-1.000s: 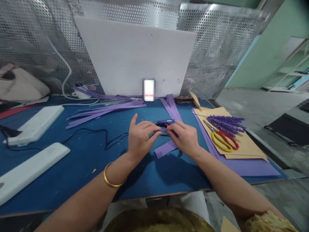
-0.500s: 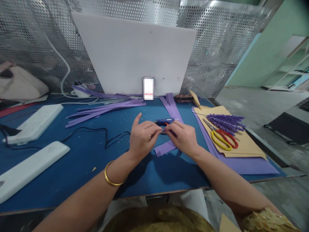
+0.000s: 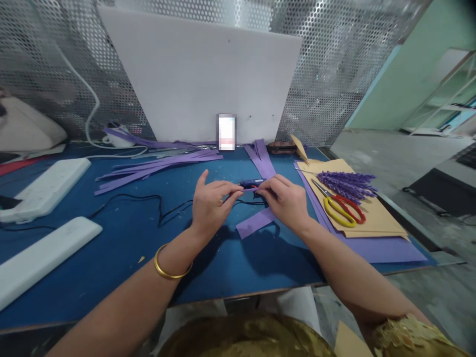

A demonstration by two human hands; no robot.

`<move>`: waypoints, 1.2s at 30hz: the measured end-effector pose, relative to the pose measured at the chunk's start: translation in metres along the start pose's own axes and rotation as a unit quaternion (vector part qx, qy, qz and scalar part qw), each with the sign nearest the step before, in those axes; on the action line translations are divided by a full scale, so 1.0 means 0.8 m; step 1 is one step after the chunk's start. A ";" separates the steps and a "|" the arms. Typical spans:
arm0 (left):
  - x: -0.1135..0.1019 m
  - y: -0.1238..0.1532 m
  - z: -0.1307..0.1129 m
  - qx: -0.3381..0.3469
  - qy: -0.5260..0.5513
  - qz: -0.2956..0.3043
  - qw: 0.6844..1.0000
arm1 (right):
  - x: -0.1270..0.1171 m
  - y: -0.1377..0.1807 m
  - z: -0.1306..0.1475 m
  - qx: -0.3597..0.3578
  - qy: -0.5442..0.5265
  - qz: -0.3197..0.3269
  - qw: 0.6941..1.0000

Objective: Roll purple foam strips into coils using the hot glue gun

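A thin purple paper strip (image 3: 250, 190) is stretched between my two hands above the blue table. My left hand (image 3: 213, 201) pinches its left end between thumb and forefinger. The other end sits in the fingertips of my right hand (image 3: 284, 201), also closed in a pinch. Just behind the fingers lies a blue glue gun (image 3: 251, 183) with an orange-red trigger, partly covered by my right hand. Below the hands a wider purple strip (image 3: 255, 223) rests on the table, its upper part hidden by my right hand.
At right, scissors (image 3: 340, 210) and purple lavender stems (image 3: 345, 186) lie on tan sheets (image 3: 375, 225) over purple sheets (image 3: 386, 250). Purple strips (image 3: 159, 166) lie at the back left. White power strips (image 3: 48, 260) and a black cord (image 3: 159, 203) occupy the left. A phone (image 3: 226, 132) stands behind.
My hands have drawn apart, so more of the thin purple strip shows between the fingertips. The left hand went left, the right slightly right. The view has shifted a little.
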State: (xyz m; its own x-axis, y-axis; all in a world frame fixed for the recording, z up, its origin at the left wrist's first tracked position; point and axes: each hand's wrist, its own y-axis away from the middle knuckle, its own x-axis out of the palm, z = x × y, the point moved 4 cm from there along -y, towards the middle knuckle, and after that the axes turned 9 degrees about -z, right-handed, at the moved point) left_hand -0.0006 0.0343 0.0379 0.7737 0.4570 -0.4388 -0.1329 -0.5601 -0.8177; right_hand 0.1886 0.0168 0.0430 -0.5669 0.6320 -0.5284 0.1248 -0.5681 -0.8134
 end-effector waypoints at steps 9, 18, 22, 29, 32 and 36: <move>-0.007 -0.008 0.029 -0.133 0.025 -0.069 0.988 | -0.007 -0.010 -0.011 0.062 -0.037 -0.041 0.997; 0.027 0.012 0.039 -0.415 0.305 -0.054 0.855 | 0.030 0.008 -0.020 0.301 -0.266 0.041 0.915; 0.047 0.030 0.029 -0.504 0.399 0.015 0.766 | 0.049 0.015 -0.009 0.358 -0.375 0.104 0.848; 0.047 0.028 0.046 -0.574 0.477 -0.013 0.665 | 0.055 0.032 0.018 0.417 -0.492 0.298 0.704; 0.045 0.024 0.047 -0.578 0.488 -0.027 0.653 | 0.055 0.042 0.029 0.398 -0.517 0.369 0.662; 0.039 0.019 0.051 -0.597 0.480 -0.085 0.638 | 0.043 0.047 0.046 0.344 -0.572 0.462 0.584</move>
State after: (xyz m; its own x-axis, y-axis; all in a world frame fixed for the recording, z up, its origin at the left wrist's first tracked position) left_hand -0.0040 0.0683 -0.0034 0.8126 0.2695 0.5167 0.1272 -0.9473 0.2941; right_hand 0.1439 -0.0019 0.0031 -0.7385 -0.6537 0.1649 0.6742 -0.7142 0.1880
